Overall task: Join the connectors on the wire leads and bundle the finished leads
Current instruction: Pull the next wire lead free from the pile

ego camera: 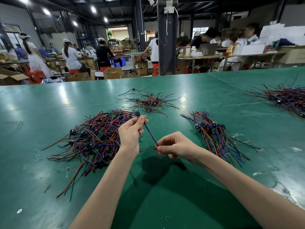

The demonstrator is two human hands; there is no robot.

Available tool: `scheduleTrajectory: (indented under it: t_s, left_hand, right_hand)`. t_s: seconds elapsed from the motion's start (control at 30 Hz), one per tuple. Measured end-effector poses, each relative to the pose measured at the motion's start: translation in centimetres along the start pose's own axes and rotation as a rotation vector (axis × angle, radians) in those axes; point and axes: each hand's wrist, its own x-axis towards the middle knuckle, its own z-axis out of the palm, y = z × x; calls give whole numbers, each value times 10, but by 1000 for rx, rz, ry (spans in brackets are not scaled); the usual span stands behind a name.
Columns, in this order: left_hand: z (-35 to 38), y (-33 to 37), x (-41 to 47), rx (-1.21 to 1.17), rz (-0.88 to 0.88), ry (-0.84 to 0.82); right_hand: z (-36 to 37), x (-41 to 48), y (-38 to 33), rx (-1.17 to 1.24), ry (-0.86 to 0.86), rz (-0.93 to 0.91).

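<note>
Above the green table [49,162] I hold one wire lead [151,134] stretched between both hands. My left hand [132,134] pinches its upper end, just below a small black connector [137,114]. My right hand [175,145] pinches the lower end of the lead's thin red, blue and black wires. A big loose pile of leads [95,138] lies to the left of my hands. A tidier bunch of leads with blue-black connectors [212,129] lies to the right.
A sparse scatter of leads [148,101] sits beyond my hands, mid-table. Another heap of wires [287,96] lies at the far right. Past the table's far edge, several people work at benches among cardboard boxes, around a dark pillar [166,38].
</note>
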Motion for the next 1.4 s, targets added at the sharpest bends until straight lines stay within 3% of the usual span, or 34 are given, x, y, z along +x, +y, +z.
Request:
scheduleTrajectory:
  t_s: [0.37, 0.67, 0.87, 1.07, 1.2, 1.3, 1.4]
  left_hand:
    - [2, 0, 1, -72, 4, 46]
    - [2, 1, -1, -67, 45, 65]
    - [3, 0, -3, -72, 56, 48]
    - [8, 4, -7, -226, -59, -115]
    - [15, 0, -14, -180, -137, -228]
    - [22, -10, -23, -134, -199, -360]
    - [27, -18, -29, -42, -249, -421]
  right_hand:
    - [-4, -7, -12, -65, -194, 10]
    - [-3, -1, -7, -46, -58, 181]
    - [0, -4, -6, -91, -91, 138]
    - [-12, -4, -13, 96, -232, 130]
    - [-24, 0, -13, 62, -18, 112]
    - [-23, 4, -9, 142, 200, 50]
    - [-25, 3, -9, 200, 311, -6]
